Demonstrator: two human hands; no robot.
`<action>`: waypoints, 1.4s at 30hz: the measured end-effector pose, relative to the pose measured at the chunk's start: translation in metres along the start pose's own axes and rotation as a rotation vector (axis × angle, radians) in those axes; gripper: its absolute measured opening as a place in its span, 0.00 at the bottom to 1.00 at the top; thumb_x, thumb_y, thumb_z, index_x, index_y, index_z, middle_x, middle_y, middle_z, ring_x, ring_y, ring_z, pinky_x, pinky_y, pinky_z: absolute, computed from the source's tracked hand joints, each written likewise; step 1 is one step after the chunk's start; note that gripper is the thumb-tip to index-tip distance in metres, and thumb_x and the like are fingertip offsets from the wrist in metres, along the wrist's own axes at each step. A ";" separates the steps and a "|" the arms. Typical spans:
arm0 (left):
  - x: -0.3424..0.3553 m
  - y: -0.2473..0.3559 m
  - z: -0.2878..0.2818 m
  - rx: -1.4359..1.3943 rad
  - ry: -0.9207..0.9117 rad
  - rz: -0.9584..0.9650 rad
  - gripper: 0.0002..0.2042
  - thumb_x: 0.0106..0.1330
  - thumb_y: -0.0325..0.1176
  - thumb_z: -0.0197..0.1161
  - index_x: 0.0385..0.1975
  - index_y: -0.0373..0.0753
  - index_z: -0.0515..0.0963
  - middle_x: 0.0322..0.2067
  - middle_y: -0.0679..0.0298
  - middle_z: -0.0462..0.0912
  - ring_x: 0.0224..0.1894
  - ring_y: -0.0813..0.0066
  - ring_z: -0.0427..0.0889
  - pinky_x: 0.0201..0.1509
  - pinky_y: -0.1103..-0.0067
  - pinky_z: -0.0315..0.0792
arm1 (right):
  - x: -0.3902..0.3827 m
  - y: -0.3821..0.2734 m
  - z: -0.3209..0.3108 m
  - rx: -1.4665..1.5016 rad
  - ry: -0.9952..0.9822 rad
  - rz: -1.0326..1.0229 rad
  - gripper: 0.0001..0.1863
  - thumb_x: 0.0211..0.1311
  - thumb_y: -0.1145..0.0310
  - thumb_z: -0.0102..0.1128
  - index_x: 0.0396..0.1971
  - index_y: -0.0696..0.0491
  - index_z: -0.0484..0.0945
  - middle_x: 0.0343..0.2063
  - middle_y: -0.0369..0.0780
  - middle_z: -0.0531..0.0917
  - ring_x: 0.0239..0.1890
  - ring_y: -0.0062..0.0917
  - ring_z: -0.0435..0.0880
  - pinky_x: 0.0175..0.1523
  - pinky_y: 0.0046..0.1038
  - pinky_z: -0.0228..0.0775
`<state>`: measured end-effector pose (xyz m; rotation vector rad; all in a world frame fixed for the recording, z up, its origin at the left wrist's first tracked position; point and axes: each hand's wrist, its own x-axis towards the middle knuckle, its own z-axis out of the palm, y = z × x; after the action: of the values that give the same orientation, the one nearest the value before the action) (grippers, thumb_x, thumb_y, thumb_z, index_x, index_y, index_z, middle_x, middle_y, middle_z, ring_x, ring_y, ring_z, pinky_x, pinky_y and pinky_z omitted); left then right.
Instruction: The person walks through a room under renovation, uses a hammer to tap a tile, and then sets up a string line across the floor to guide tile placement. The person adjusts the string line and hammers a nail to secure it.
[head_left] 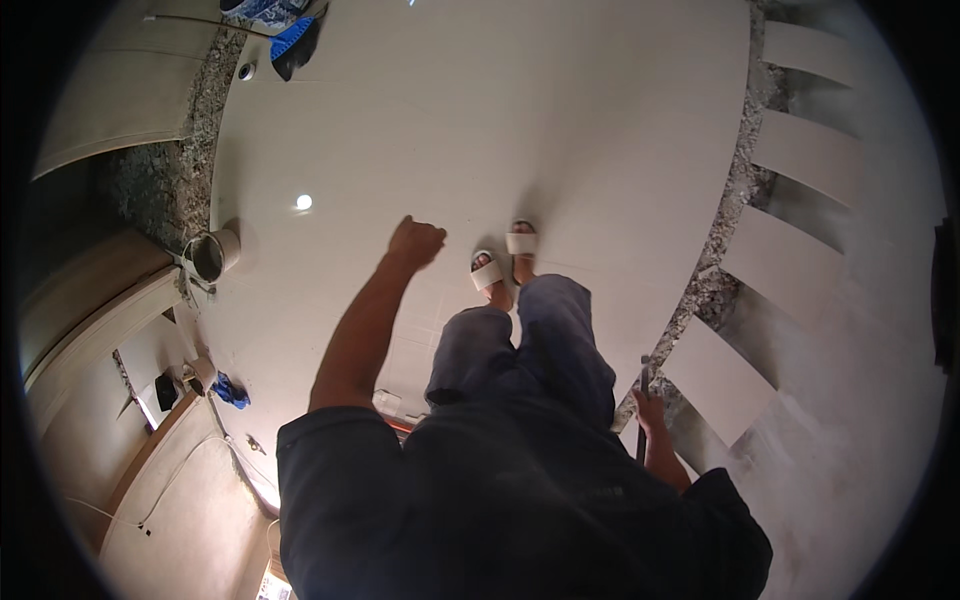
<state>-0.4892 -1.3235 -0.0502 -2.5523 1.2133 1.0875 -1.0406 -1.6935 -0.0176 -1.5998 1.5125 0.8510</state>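
Observation:
My left hand [415, 243] is held out over the pale floor to the left of my feet. Its fingers look curled in, and nothing shows in them. At my right side, my right hand [650, 410] is closed round a dark hammer-like tool [645, 370]. The grey upper end of this tool sticks out above the fist and its dark shaft runs below; its exact kind is unclear. Beside that hand, a pale square tile [718, 383] leans at the wall's foot.
More pale tiles [782, 257] lean along the right wall, beside a strip of rubble [722, 255]. Toward the left edge stand a bucket [226, 250] and a roll of tape [247, 71]. A blue-and-black brush head [293, 47] lies at the far left. A doorway frame [110, 312] opens on the left.

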 end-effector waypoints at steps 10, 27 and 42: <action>-0.097 -0.159 -0.035 -0.119 0.410 -0.169 0.05 0.62 0.35 0.56 0.25 0.44 0.77 0.24 0.63 0.81 0.29 0.62 0.82 0.44 0.61 0.69 | 0.000 -0.299 0.027 -0.219 0.197 -0.395 0.25 0.53 0.48 0.63 0.24 0.60 0.77 0.13 0.38 0.74 0.14 0.25 0.73 0.21 0.32 0.62; -0.253 -0.467 -0.069 -0.162 0.823 -0.108 0.03 0.56 0.31 0.56 0.22 0.45 0.75 0.23 0.65 0.77 0.29 0.69 0.80 0.44 0.71 0.67 | -0.285 -0.736 0.434 -0.058 -0.182 -0.836 0.19 0.56 0.64 0.63 0.44 0.60 0.77 0.20 0.35 0.77 0.14 0.15 0.70 0.19 0.20 0.62; -0.244 -0.785 -0.093 -0.373 0.654 -0.236 0.05 0.59 0.33 0.55 0.25 0.44 0.77 0.29 0.63 0.80 0.34 0.68 0.82 0.46 0.68 0.68 | -0.358 -1.075 0.658 -0.490 -0.580 -0.619 0.11 0.55 0.65 0.62 0.28 0.58 0.77 0.17 0.35 0.77 0.14 0.17 0.72 0.20 0.22 0.62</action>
<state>0.0203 -0.6763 0.0266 -3.3918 0.8068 0.4624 0.0258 -0.9355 0.0612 -1.7921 0.3759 1.2226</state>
